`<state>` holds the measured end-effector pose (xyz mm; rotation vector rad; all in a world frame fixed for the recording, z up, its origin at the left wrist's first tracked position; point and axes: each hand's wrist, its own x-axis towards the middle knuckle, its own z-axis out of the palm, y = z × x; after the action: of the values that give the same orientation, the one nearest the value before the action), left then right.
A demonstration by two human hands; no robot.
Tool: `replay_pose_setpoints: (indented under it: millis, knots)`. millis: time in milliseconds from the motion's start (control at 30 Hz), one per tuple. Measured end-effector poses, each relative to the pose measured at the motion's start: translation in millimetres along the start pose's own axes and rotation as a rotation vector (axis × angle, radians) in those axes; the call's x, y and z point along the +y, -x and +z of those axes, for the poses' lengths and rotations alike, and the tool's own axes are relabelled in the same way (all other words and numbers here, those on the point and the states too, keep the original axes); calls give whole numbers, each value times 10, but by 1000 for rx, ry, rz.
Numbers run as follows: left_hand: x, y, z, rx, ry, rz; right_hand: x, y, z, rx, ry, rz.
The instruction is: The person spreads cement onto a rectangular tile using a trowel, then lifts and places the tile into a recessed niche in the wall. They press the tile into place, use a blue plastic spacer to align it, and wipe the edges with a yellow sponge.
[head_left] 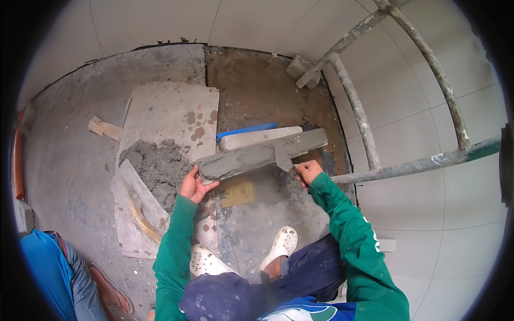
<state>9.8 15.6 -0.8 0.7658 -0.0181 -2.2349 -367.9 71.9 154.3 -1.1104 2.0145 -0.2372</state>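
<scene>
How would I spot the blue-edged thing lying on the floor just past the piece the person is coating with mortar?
Start at the bare brown patch of floor beside the white tiled wall. Below it the left hand holds up a long grey mortar-coated tile strip. Just behind that strip lies a pale flat bar with a thin blue straight edge along its far side, the only bright blue thing there.

I am wearing a green long-sleeved top with white lettering running down the right sleeve, dark blue trousers flecked with pale spatter, and white perforated clogs; my left hand (194, 185) and right hand (308, 171) are going gloveless
</scene>
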Motion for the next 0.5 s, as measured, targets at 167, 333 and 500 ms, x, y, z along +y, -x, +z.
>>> replay_pose_setpoints:
  millis: [167,333,500]
  knots:
    - [-6,-21,-30,-32,25,-3,14,26,-380,197,964,-247]
    - [-13,-33,-58,9,32,7,-44,0,-383,141,632,-151]
    - [-31,-35,7,44,8,10,5,128,-119,208,628,-402]
